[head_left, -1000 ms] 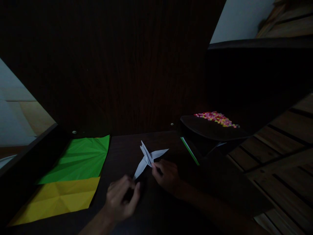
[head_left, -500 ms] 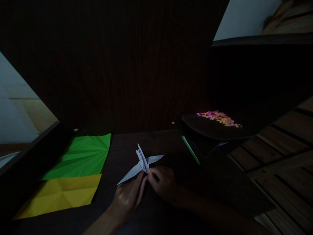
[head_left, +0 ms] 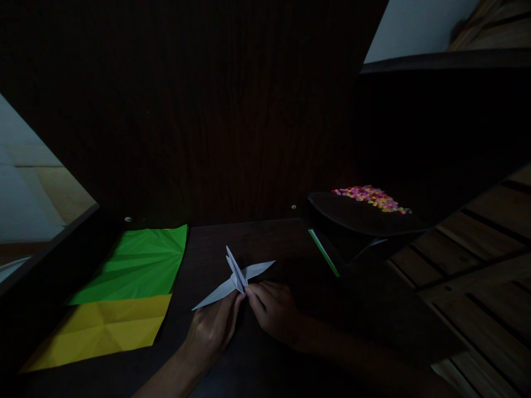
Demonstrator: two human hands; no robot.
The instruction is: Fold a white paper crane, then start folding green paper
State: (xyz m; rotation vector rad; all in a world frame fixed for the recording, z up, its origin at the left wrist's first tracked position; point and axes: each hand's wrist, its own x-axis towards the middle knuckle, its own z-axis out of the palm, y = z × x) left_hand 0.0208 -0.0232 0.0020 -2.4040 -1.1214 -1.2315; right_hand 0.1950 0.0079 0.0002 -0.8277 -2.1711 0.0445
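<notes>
A folded white origami piece (head_left: pixel 237 277) with two long points spread sideways and narrow upright points in the middle is held just above the dark tabletop. My left hand (head_left: pixel 213 325) pinches its near end from the left, fingers closed together. From the right, my right hand (head_left: pixel 271 307) pinches the same near end between thumb and forefinger. The fingertips of both hands almost meet there, and they hide the tip of the paper. The two side points stick out free, one toward the lower left and one toward the upper right.
To the left lie a creased green sheet (head_left: pixel 136 262) and a creased yellow sheet (head_left: pixel 108 326). A thin green-and-white strip (head_left: pixel 323 252) lies at the right. Small colourful bits (head_left: pixel 373 198) sit on a raised dark ledge (head_left: pixel 352 217). A dark wooden panel (head_left: pixel 232 121) rises behind the tabletop.
Both hands and the white origami piece have shifted slightly to the left. The pinch on its near end stays the same.
</notes>
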